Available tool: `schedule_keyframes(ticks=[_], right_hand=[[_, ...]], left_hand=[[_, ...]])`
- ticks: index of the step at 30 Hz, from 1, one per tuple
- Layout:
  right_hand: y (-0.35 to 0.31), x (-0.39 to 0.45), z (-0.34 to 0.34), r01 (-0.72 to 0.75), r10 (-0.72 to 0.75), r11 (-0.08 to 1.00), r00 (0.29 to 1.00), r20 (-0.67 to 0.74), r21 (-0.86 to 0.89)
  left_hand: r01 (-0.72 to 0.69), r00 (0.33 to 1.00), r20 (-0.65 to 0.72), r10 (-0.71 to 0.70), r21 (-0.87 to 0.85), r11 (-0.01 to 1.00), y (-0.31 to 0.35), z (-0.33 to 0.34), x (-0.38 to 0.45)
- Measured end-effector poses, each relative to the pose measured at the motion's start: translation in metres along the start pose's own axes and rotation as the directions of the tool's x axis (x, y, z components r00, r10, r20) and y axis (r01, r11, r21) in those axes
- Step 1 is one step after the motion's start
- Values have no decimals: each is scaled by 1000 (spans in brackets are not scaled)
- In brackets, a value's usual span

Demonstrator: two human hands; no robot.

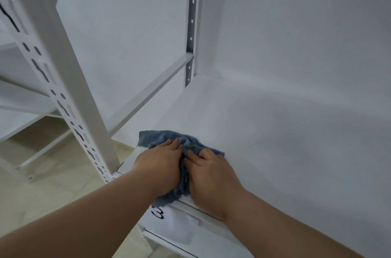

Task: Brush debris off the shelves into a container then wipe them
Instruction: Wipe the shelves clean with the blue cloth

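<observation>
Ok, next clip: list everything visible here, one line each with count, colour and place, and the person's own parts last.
cloth: one, blue-grey, bunched on the shelf near its front left corner, hanging a little over the front edge
shelf: one, white, fills the right and centre
upright post: one, white with slots, left foreground
back post: one, grey-white with small holes, rear corner
side rail: one, white, running between the two posts
paper label: one, white with dark marking, on the shelf's front edge
floor: pale tiles, lower left
wall: white, behind the shelf
left hand: on the cloth
right hand: on the cloth, beside the left
</observation>
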State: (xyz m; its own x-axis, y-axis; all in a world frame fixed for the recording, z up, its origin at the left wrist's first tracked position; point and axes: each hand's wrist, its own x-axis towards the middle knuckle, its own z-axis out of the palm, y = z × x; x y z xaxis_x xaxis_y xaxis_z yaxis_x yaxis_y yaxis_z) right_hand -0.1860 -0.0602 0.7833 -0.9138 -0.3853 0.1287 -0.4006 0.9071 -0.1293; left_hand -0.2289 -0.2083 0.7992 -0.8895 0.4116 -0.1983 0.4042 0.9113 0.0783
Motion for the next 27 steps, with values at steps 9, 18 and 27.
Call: schedule_keyframes(ticks=[9,18,27], right_hand=[[48,88,4,-75,83,994,992,96,-80],[133,167,25,-24,35,997,985,169,-71],[204,218,16,-7,65,977,961,270,-211]], left_hand=[[73,997,-29,-69,143,987,-9,-18,99],[210,978,-29,-208,177,962,4,-31,190],[180,982,20,-187,194,964,21,-45,284]])
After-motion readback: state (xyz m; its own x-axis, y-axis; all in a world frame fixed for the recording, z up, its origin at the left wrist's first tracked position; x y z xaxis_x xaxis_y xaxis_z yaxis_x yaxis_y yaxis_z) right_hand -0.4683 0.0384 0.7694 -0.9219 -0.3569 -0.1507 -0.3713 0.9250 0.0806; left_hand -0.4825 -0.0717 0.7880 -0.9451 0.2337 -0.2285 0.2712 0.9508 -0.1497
